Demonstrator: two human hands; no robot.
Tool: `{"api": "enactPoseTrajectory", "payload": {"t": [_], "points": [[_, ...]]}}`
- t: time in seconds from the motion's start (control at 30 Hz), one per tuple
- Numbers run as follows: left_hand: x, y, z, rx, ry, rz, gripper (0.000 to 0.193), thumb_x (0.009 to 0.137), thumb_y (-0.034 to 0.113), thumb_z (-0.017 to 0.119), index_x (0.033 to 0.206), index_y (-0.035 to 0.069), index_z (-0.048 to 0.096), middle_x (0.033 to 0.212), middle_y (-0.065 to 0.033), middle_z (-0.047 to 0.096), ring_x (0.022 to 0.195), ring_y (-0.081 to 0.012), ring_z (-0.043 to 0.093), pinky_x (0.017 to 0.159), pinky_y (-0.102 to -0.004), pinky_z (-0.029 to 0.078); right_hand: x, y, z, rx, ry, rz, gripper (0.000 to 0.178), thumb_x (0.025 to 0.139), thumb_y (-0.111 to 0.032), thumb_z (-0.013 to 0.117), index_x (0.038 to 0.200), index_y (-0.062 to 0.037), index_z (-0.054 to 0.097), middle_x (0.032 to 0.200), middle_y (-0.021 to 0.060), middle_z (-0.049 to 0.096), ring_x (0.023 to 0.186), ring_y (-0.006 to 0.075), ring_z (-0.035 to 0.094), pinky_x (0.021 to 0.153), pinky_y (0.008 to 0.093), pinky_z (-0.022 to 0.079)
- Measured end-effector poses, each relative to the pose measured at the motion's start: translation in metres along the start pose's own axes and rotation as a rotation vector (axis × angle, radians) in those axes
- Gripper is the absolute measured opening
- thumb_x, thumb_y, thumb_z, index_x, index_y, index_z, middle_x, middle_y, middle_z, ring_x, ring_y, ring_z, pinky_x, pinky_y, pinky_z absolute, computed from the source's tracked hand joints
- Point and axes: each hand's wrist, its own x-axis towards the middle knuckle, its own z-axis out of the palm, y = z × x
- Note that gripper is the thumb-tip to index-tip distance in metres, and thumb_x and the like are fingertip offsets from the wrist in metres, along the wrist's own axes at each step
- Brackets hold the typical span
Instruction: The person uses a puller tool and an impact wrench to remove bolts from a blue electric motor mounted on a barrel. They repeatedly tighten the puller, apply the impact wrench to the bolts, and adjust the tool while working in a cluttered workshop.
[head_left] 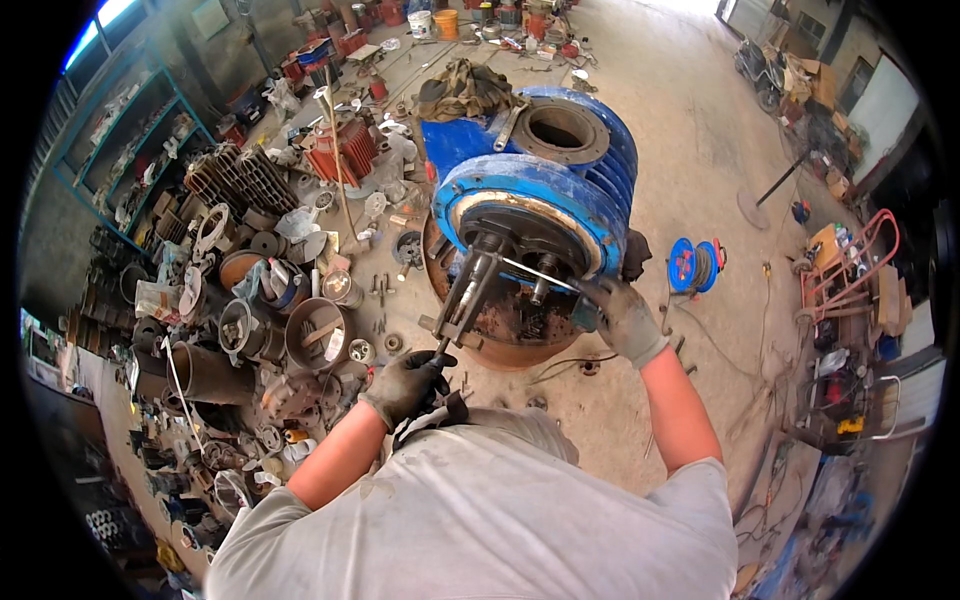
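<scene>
A big blue machine housing (pixel 540 172), its round end open, stands in front of me. Against a shaft in that opening rests a long steel puller (pixel 470 290) with parallel arms and a crossbar. My left hand (pixel 405 385), in a dark work glove, is closed round the dark rod at the puller's near end. To the right, my gloved right hand (pixel 627 318) is closed on a thin metal bar (pixel 540 272). The bar reaches left toward the puller's far end; its tip contact is unclear. A second, shorter shaft (pixel 541 290) protrudes beside the puller. Below lies a rusty round base (pixel 520 345).
Metal rings, drums and loose parts crowd the floor on the left, near a red finned motor (pixel 342 152). A blue cable reel (pixel 695 265) stands at right, with cable trailing nearby. Farther right is a red hand truck (pixel 855 265). A dark cloth (pixel 465 90) lies atop the housing.
</scene>
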Motion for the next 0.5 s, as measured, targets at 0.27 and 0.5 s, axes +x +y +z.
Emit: {"api": "enactPoseTrajectory", "payload": {"t": [0.27,0.5], "points": [[0.004,-0.008,-0.004,-0.012,-0.006,0.016,0.036,0.113,0.032,0.054,0.130,0.004,0.068,0.078,-0.0046,0.067,0.055,-0.0109,0.053,0.049,-0.0264,0.045,0.001,0.026,0.027,0.846,-0.085,0.409,0.032,0.111,-0.032,0.053,0.131,-0.0095,0.064,0.090,0.0147,0.069,0.075,0.0283,0.065,0.065,0.0395,0.053],[0.002,-0.006,0.000,-0.015,-0.003,0.016,0.036,0.113,0.032,0.054,0.130,0.003,0.068,0.079,-0.0049,0.067,0.055,-0.0113,0.054,0.049,-0.0268,0.046,-0.011,0.013,0.042,1.596,0.009,0.713,0.032,0.112,-0.035,0.054,0.126,-0.0085,0.064,0.085,0.0052,0.064,0.068,0.0121,0.056,0.055,0.0277,0.044]]}}
